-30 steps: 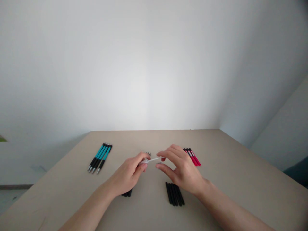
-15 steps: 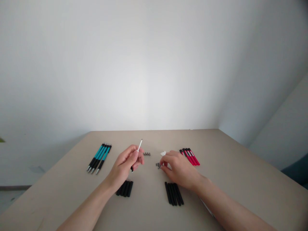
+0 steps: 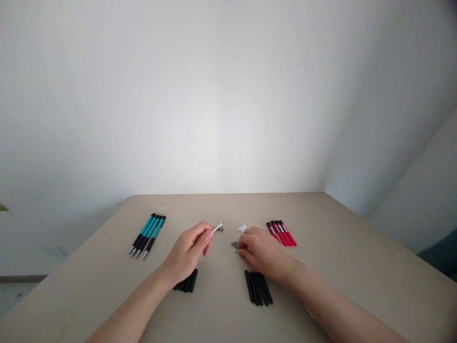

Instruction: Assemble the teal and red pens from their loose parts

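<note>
Between the thumb and fingers of my left hand (image 3: 193, 247) a thin white pen refill (image 3: 217, 227) is gripped, its tip pointing up and to the right. Behind that tip lie metal springs (image 3: 221, 229), partly covered by it. My right hand (image 3: 257, 247) rests low over the table with curled fingertips at a small pile of grey metal pieces (image 3: 234, 245). Whether a piece is pinched there is hidden by the fingers. Just beyond that hand sit small white parts (image 3: 242, 228).
Teal-and-black pens (image 3: 148, 234) lie in a row at the left. Red barrels with black ends (image 3: 283, 233) lie at the right. Short black tubes (image 3: 193, 281) are under my left wrist, and longer black tubes (image 3: 257, 288) lie nearer my right forearm. A wall stands behind the table.
The refill in my left hand has tipped from steep to a flatter slant toward the right. My right hand has shifted only slightly at the metal pieces.
</note>
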The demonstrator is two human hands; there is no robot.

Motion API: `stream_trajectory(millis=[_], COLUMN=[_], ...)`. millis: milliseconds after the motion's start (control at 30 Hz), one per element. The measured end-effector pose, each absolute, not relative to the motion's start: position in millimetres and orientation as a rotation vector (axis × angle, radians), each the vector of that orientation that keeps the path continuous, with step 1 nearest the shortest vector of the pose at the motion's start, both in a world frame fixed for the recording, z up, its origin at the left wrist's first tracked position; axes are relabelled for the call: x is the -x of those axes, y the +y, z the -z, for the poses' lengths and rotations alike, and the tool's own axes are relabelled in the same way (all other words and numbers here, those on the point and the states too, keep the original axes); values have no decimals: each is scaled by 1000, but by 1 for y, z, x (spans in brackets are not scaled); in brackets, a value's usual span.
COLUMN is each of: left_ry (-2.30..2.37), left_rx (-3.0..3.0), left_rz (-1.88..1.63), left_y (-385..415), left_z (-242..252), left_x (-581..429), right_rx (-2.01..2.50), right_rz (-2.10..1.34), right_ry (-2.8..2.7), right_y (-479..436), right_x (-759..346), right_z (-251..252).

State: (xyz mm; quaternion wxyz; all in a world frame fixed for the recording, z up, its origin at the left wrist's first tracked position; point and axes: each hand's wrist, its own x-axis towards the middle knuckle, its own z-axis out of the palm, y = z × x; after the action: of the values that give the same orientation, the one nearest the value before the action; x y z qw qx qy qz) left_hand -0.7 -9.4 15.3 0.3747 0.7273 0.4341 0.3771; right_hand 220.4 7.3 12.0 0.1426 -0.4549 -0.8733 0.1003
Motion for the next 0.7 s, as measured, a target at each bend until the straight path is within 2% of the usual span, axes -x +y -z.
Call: stream_trajectory(millis=[200,400,700], left_ry=[1287,1294,1264], left_rx=[-2199,-2249,-2272], left_rz=[-769,-716,-657], left_y=[-11,-11,-12], left_z=[-19,-21,-21], left_x=[4,4,3], right_rx=[1236,1012,941], right_rz=[-271,-282,-229], right_ry=[-2510,-2314,-2273], right_y=[6,4,3], right_x=[-221,-220,-220], right_z=[-14,-17,-18])
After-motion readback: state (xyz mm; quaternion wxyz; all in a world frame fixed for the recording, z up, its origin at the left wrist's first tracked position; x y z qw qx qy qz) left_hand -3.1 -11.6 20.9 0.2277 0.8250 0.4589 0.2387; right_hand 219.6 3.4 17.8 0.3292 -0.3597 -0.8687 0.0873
